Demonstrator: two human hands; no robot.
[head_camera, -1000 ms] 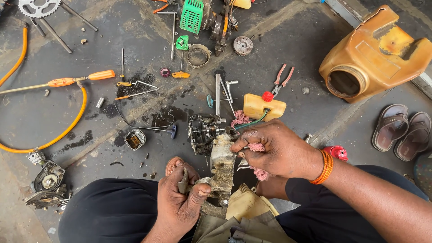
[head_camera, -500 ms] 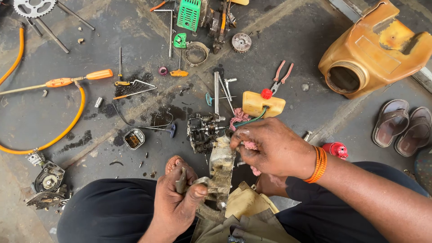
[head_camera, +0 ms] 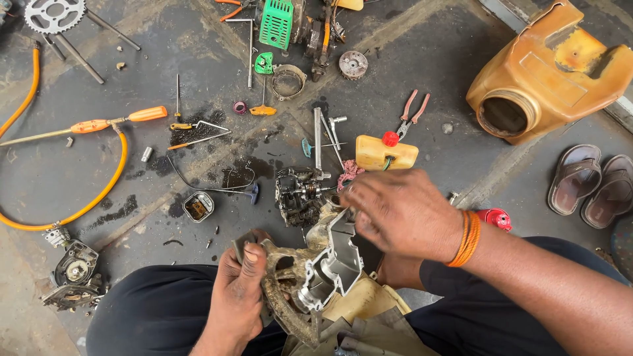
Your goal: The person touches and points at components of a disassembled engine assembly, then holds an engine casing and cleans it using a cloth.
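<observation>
Engine casing (head_camera: 310, 283), grimy and partly bright grey metal, sits in our lap between our knees, above a tan cloth (head_camera: 359, 306). Our left hand (head_camera: 241, 290) is clenched around its dirty left edge, thumb on top. Our right hand (head_camera: 402, 214) lies over its upper right corner with fingers curled down onto the metal; we cannot tell whether it grips anything small there, since the fingertips are hidden.

On the oily concrete floor (head_camera: 165, 59) just beyond the casing stands a dark engine block (head_camera: 297, 194), nearly touching it. Near that lie a T-handled wrench (head_camera: 320, 142), a small yellow tank with a red cap (head_camera: 386, 151), and red-handled pliers (head_camera: 412, 112). To the left we see a small open tin (head_camera: 198, 206), an orange hose (head_camera: 99, 191), an orange-handled screwdriver (head_camera: 105, 123) and a carburettor-like part (head_camera: 72, 270). Far up are a green cover (head_camera: 277, 23) and a sprocket (head_camera: 56, 13). At right rest a big orange fuel tank (head_camera: 547, 72) and a pair of sandals (head_camera: 593, 184). Our right wrist wears an orange thread band (head_camera: 465, 238).

The casing shows a pale, clean square housing set against a rusty brown, curved shell.
</observation>
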